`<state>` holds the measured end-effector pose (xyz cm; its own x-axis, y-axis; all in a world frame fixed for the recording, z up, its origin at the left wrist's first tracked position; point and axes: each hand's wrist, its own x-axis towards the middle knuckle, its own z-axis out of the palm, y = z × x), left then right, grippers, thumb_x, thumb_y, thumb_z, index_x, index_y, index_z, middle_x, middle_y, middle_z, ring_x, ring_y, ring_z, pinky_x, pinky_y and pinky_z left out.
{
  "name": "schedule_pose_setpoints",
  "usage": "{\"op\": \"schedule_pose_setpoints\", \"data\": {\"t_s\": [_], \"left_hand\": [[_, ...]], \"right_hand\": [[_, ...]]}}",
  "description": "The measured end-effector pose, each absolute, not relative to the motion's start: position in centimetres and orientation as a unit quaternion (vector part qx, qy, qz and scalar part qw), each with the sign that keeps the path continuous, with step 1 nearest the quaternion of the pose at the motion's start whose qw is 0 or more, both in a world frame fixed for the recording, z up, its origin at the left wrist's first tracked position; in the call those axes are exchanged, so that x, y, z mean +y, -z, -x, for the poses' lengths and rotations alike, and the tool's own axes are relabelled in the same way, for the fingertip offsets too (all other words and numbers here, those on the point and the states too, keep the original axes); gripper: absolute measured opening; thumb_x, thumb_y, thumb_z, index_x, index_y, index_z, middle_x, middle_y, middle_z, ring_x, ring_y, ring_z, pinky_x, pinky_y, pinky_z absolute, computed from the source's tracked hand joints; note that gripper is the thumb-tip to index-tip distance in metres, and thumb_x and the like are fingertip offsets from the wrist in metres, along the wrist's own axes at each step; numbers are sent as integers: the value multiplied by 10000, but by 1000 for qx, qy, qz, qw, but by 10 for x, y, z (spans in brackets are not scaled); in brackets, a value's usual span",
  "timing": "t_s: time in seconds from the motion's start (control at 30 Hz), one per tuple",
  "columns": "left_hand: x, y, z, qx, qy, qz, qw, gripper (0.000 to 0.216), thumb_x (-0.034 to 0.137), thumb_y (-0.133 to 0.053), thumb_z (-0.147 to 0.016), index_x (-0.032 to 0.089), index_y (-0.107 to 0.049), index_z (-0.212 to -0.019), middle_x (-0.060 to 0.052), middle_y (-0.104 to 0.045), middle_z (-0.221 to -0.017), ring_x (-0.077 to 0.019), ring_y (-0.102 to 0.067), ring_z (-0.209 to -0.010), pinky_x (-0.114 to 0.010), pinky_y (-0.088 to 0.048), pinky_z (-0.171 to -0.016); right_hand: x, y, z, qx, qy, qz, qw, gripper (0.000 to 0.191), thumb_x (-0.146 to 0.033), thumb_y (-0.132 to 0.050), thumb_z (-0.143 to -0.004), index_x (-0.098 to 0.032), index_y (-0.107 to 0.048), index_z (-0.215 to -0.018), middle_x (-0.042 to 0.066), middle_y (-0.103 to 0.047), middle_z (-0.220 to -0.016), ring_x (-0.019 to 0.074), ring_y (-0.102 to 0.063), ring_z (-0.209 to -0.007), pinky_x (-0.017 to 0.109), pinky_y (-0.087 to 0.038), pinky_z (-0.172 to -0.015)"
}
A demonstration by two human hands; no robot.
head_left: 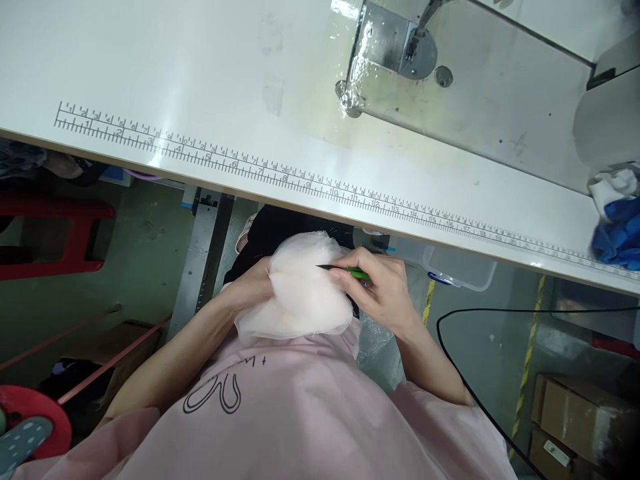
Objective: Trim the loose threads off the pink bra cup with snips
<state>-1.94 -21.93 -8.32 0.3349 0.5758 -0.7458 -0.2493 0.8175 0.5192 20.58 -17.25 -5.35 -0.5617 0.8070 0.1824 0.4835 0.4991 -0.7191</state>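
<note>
A bunched piece of sheer pale pink fabric (303,290) rests in my lap below the table edge. My left hand (253,287) is closed on its left side, fingers partly buried in the cloth. My right hand (383,287) pinches a small green-handled tool (350,271) whose dark pointed tip touches the top of the fabric.
A white sewing table (200,80) with a printed ruler (300,180) along its front edge spans the view. The sewing machine base (395,47) stands at upper right, blue and white cloth (617,217) at far right. A clear plastic box (460,270), a black cable, cartons and a red stool lie below.
</note>
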Motion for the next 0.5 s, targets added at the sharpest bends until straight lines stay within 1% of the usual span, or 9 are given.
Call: {"op": "schedule_pose_setpoints", "data": {"t_s": [0.07,0.1,0.2,0.27,0.37,0.5], "left_hand": [[-219,84,19,517,-258,-162,800,335,221,-911,-529,138,-781,-827,-35,-780,-817,-198,-676,-752,-229,-507,-595],[-219,84,19,514,-261,-161,801,366,246,-909,-552,140,-794,-883,-43,-796,-871,-219,-697,-797,-234,-515,-609],[-217,80,18,484,-272,-160,816,525,316,-890,-633,166,-787,-1125,-51,-804,-1103,-304,-712,-1060,-258,-556,-723],[-216,77,17,474,-277,-167,819,597,339,-893,-642,171,-766,-1201,-55,-788,-1179,-349,-672,-1186,-290,-570,-817],[-216,75,17,479,-283,-174,813,622,367,-902,-650,150,-760,-1216,-66,-785,-1188,-377,-660,-1211,-340,-572,-897],[-217,77,17,470,-281,-174,819,634,395,-901,-667,152,-751,-1233,-64,-782,-1199,-368,-661,-1212,-325,-575,-885]], "right_hand": [[-173,54,-207,-819,-310,396,276,137,-301,-626,-1025,-206,-648,-928,-21,-697,-730,115,-593,-546,256,-410,-518],[-173,54,-208,-821,-302,394,283,117,-302,-633,-1021,-205,-646,-958,-10,-712,-763,122,-618,-572,257,-431,-535],[-174,55,-210,-849,-246,369,288,111,-305,-663,-1005,-200,-631,-1022,20,-744,-834,149,-668,-641,276,-468,-577],[-174,57,-210,-867,-200,354,289,119,-305,-670,-1001,-197,-626,-1021,25,-746,-820,159,-669,-641,289,-453,-564],[-175,58,-210,-877,-163,345,291,125,-308,-667,-1004,-194,-619,-1015,21,-745,-805,154,-657,-624,294,-422,-536],[-175,60,-210,-877,-157,347,295,118,-313,-650,-1012,-201,-614,-1016,14,-742,-794,150,-653,-617,295,-420,-536]]}}
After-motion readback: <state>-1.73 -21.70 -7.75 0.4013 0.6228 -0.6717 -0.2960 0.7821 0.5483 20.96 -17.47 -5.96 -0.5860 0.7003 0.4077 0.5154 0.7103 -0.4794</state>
